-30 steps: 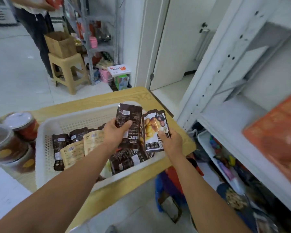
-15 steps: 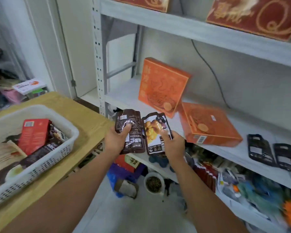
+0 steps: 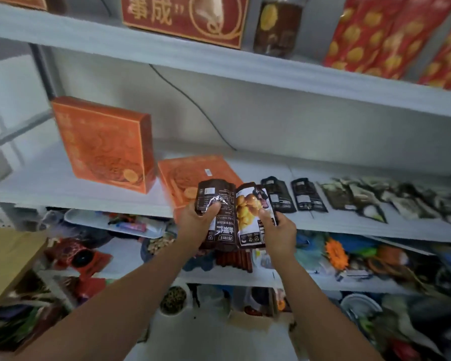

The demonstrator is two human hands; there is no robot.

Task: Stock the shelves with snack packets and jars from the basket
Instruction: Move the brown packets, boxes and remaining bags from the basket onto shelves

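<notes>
1 upright orange box [image 3: 102, 142] and 1 flat orange box [image 3: 193, 170] occupy the middle shelf [image 3: 63, 188]; dark packets [image 3: 307, 195] lie in a row at right. The upper-shelf jar [image 3: 277, 24] holds dark contents. The left grip [image 3: 194, 226] pinches the brown packet [image 3: 225, 225], the right grip [image 3: 279, 233] the nut packet [image 3: 248, 209], side by side before the flat box.

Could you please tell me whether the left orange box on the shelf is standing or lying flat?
Standing: the left orange box stands on its lower edge on the shelf, its printed face towards the camera.
</notes>
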